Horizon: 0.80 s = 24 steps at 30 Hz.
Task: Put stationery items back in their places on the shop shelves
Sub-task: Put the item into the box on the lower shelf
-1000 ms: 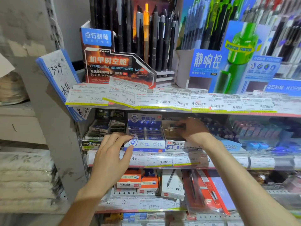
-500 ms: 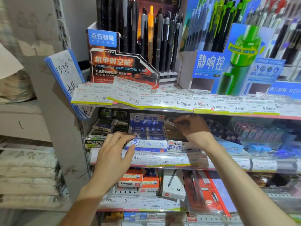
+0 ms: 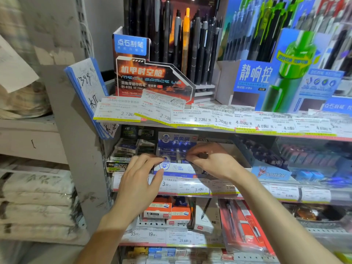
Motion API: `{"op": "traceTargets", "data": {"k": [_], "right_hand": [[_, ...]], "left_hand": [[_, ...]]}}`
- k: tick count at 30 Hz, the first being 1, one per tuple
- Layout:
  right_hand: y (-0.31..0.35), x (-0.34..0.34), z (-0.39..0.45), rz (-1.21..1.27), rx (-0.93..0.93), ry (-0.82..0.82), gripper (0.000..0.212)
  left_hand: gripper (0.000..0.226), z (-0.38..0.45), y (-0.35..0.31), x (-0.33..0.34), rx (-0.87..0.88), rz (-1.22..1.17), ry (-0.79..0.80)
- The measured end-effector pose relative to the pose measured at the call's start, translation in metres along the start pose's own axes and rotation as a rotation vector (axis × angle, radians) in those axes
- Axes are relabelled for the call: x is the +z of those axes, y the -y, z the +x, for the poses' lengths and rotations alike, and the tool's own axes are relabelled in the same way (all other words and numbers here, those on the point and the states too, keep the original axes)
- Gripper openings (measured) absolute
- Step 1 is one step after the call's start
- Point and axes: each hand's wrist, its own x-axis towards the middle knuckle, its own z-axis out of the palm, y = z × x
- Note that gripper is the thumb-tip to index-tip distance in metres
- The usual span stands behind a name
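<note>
Item: restocking at the eraser shelf, middle tier.

Right hand [image 3: 213, 161]: fingertips [image 3: 190, 156] are curling together in a pinch over the blue eraser box [image 3: 176, 149]. Whatever they are pinching is small and mostly hidden; it is probably one eraser, but that cannot be told for certain.

Left hand [image 3: 137, 184]: fingers are lying fairly straight and spread, the tips resting on the box's front lip, the thumb reaching towards the price strip [image 3: 190, 187]. It is gripping nothing and appears to be steadying the box.

Task item: sitting at or in the blue eraser box, between the stacked dark erasers [image 3: 129, 147] on its left and the beige carton [image 3: 234, 151] on its right.

Handling advice, as judgement: the left fingers should be pressing the box back lightly so it is not sliding. The right pinch should be lowering the piece flat into an open slot, label facing front, in line with its neighbours. Loose price tags [image 3: 200, 119] are hanging from the shelf above; the wrists should be staying low so as not to brush them off.
</note>
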Motion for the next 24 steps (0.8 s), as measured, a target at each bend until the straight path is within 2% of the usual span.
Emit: {"op": "traceTargets", "data": {"k": [9, 17, 20, 24], "right_hand": [[0.002, 0.003, -0.006, -0.041, -0.052, -0.050, 0.015], [0.008, 0.007, -0.004, -0.107, -0.049, -0.143, 0.017], [0.018, 0.007, 0.003, -0.065, -0.020, -0.172, 0.018], [0.038, 0.015, 0.021, -0.013, -0.015, -0.094, 0.018]], "left_hand": [[0.030, 0.000, 0.000, 0.001, 0.007, 0.008, 0.003], [0.025, -0.001, -0.001, -0.017, -0.063, -0.133, -0.048], [0.026, -0.003, 0.009, -0.027, -0.068, -0.033, -0.072], [0.027, -0.009, 0.025, -0.041, -0.092, 0.114, -0.089]]}}
